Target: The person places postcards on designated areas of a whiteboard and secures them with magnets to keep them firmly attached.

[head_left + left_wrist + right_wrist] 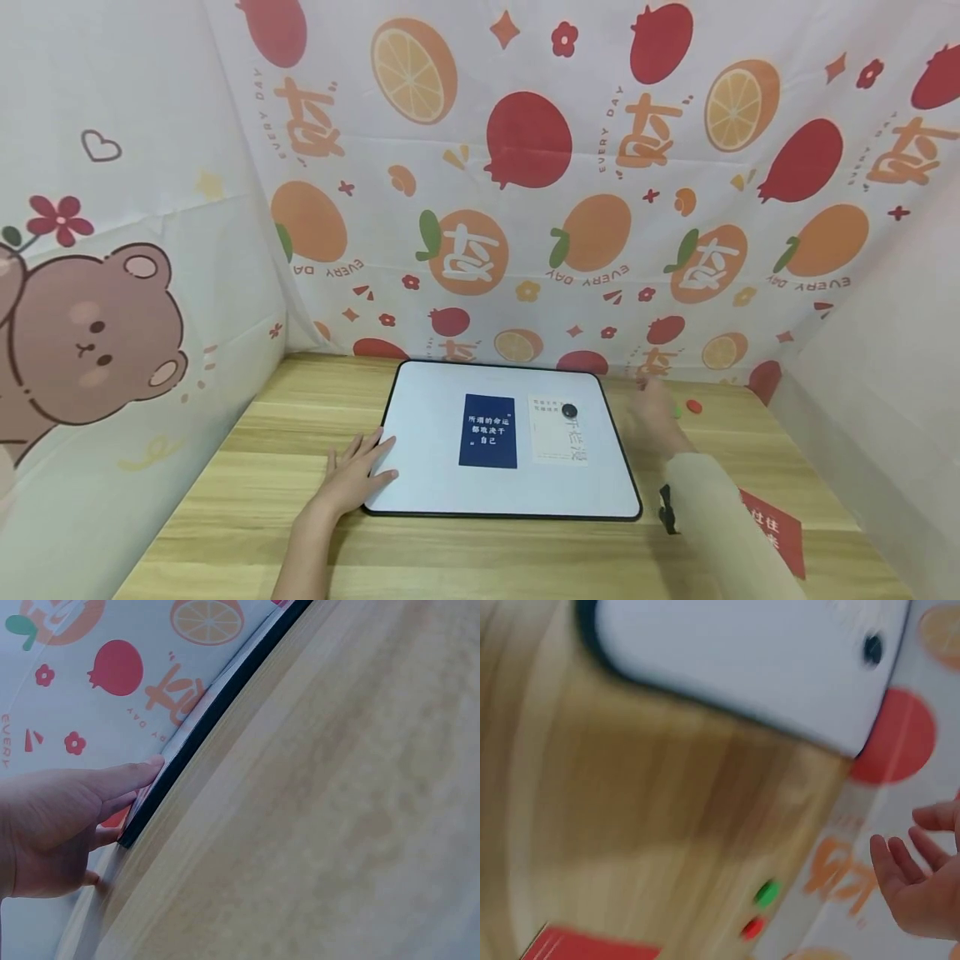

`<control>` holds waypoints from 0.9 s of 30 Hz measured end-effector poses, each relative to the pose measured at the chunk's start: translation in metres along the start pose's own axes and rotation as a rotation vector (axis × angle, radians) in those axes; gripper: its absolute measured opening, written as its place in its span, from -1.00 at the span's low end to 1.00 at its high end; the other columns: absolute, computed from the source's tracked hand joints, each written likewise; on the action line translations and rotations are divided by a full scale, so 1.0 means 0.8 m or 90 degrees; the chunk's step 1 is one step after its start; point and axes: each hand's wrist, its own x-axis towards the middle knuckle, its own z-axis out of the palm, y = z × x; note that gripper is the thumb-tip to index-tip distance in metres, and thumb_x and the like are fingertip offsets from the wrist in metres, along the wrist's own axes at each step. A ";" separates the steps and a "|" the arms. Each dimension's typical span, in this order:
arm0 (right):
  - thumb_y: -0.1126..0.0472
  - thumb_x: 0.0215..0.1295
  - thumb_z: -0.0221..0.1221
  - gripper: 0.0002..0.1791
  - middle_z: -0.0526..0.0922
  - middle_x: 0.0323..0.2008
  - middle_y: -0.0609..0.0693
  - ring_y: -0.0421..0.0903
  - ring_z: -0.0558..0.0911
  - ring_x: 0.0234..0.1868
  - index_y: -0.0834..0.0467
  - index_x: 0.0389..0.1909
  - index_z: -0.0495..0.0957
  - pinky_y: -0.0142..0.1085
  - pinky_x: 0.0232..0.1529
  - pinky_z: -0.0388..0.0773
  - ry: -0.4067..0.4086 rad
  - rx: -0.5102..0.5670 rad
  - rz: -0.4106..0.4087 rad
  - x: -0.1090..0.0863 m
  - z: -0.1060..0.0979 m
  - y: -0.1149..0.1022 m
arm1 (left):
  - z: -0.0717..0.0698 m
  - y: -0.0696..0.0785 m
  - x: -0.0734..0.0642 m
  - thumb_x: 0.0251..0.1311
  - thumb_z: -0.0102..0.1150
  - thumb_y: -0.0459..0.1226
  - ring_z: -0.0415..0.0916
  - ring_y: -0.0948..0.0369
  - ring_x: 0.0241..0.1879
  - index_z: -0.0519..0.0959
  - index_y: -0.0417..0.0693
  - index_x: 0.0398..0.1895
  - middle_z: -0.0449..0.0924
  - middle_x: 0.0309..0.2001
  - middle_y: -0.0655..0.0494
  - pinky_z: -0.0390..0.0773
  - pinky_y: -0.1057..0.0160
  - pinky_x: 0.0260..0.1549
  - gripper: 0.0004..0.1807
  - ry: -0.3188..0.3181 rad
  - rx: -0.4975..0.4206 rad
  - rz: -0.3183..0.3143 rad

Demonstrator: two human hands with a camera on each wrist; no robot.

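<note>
My left hand [351, 481] rests on the left edge of a white board [420, 433] with a black frame, its fingers spread over the rim. In the left wrist view, the fingers of that hand [124, 778] touch the board's dark edge [196, 739]. On the board lie a navy blue card [487, 432] with white writing and a white card [551, 446] with a round black magnet [570, 411] at its top right. My right hand [654, 417], blurred, is held beyond the board's right edge. Its fingers [889, 870] look loosely bent and hold nothing in the right wrist view.
A green magnet [766, 893] and a red magnet [693, 407] lie on the wooden table [270, 492] near its back right. A red card [783, 533] with white writing lies at the right, partly behind the right sleeve [712, 508]. Fruit-printed cloth [525, 217] hangs at the back.
</note>
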 end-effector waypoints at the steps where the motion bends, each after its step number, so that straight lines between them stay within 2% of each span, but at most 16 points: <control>1: 0.38 0.26 -0.11 -0.54 0.39 0.02 0.37 0.17 0.48 -0.20 0.41 0.19 0.24 -0.07 -0.25 0.52 0.001 -0.022 -0.006 0.000 -0.004 0.009 | 0.000 0.000 0.000 0.21 0.12 -0.13 -0.16 -0.31 0.29 0.32 -0.22 0.26 0.05 0.33 -0.27 -0.43 -0.41 0.05 -0.41 0.000 0.001 0.000; 5: 0.34 0.20 -0.05 -0.47 0.30 0.09 0.44 0.27 0.42 -0.06 0.47 0.20 0.19 0.08 -0.12 0.43 -0.004 -0.093 -0.037 -0.004 -0.013 0.041 | 0.001 -0.001 0.000 0.21 0.12 -0.13 -0.17 -0.31 0.29 0.32 -0.22 0.26 0.05 0.33 -0.27 -0.43 -0.41 0.05 -0.41 -0.003 0.006 -0.002; 9: 0.32 0.20 -0.03 -0.37 0.09 0.19 0.49 0.40 0.24 0.10 0.50 0.25 0.06 0.22 0.06 0.22 -0.023 -0.108 -0.018 -0.009 -0.017 0.061 | 0.002 -0.002 0.001 0.21 0.12 -0.12 -0.16 -0.31 0.29 0.32 -0.21 0.26 0.06 0.33 -0.27 -0.43 -0.42 0.05 -0.40 -0.002 0.009 -0.001; 12: 0.26 0.24 -0.04 -0.32 -0.07 0.25 0.51 0.45 0.06 0.20 0.53 0.27 -0.03 0.25 0.14 0.06 -0.043 -0.126 -0.003 -0.011 -0.020 0.071 | 0.002 -0.003 0.003 0.21 0.12 -0.12 -0.16 -0.31 0.29 0.32 -0.21 0.26 0.06 0.33 -0.26 -0.42 -0.42 0.05 -0.40 0.003 0.007 0.003; 16: 0.17 0.29 -0.07 -0.30 -0.19 0.28 0.52 0.45 -0.10 0.25 0.55 0.26 -0.05 0.24 0.18 -0.07 -0.056 -0.158 -0.015 -0.009 -0.020 0.084 | 0.003 -0.003 0.004 0.21 0.12 -0.14 -0.19 -0.30 0.29 0.30 -0.21 0.27 0.04 0.34 -0.26 -0.42 -0.42 0.05 -0.40 0.004 0.007 0.004; 20: 0.16 0.32 -0.11 -0.33 -0.18 0.28 0.53 0.45 -0.08 0.25 0.56 0.26 -0.04 0.21 0.20 -0.07 -0.062 -0.186 -0.042 -0.009 -0.018 0.095 | 0.003 -0.003 0.004 0.21 0.12 -0.14 -0.19 -0.31 0.29 0.30 -0.22 0.27 0.04 0.34 -0.26 -0.41 -0.44 0.03 -0.40 0.008 0.002 0.006; 27: 0.19 0.35 -0.15 -0.41 0.03 0.23 0.51 0.44 0.08 0.21 0.55 0.23 0.06 0.18 0.19 0.01 -0.063 -0.208 -0.046 -0.015 -0.014 0.100 | 0.002 -0.002 0.005 0.21 0.12 -0.15 -0.19 -0.31 0.29 0.30 -0.23 0.27 0.04 0.33 -0.28 -0.42 -0.43 0.03 -0.40 0.005 -0.001 0.008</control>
